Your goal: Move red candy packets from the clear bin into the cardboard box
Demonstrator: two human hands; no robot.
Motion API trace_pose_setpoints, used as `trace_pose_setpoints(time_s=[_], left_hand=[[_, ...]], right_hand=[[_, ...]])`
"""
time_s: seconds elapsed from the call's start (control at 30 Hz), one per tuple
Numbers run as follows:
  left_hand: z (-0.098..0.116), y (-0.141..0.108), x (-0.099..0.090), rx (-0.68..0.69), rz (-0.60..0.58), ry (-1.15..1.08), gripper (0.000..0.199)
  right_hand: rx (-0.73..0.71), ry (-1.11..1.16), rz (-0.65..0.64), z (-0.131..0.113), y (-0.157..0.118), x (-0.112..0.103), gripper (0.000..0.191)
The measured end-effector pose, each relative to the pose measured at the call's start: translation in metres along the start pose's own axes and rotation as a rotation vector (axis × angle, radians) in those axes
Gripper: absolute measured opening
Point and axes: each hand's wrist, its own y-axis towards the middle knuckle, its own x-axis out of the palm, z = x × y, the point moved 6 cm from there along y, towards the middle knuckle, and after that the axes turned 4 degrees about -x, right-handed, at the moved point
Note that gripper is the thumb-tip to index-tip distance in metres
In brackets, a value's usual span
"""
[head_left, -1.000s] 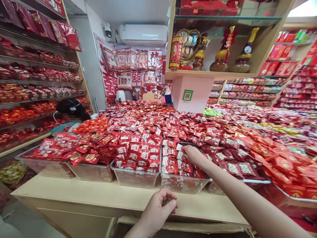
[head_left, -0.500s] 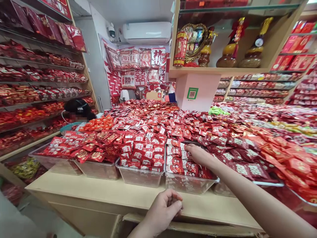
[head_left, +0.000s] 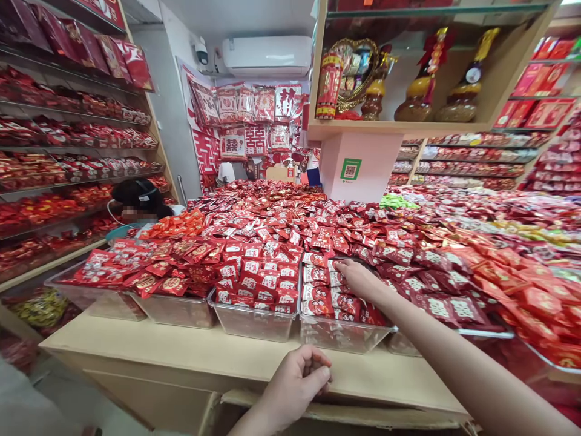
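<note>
1. The bin (head_left: 345, 336) stands before me.
2. My left hand (head_left: 298, 380) hovers nearer, half-curled, loose, empty.
3. My right hand (head_left: 362, 282) reaches over the bin, fingers slightly bent; whether gripping, I can't tell.
4. Packets (head_left: 316, 292) lie beneath and left of those fingertips.

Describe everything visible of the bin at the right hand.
The bin looks like clear plastic, rimmed, with see-through walls. It sits upright on the counter between neighbouring bins. Red-and-white packets fill it in rows, piled above its front rim; the right hand reaches over them.
</note>
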Motion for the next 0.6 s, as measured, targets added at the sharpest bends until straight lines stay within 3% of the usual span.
trace_pose_setpoints(time_s=[0.3, 0.6], left_hand=[[0.004, 0.000, 0.003, -0.014, -0.006, 0.008, 0.016], [0.005, 0.000, 0.004, -0.009, -0.012, 0.017, 0.016]], right_hand=[[-0.024, -0.039, -0.010, 0.000, -0.002, 0.004, 0.058], [-0.009, -0.058, 0.013, -0.004, -0.010, -0.007, 0.048]])
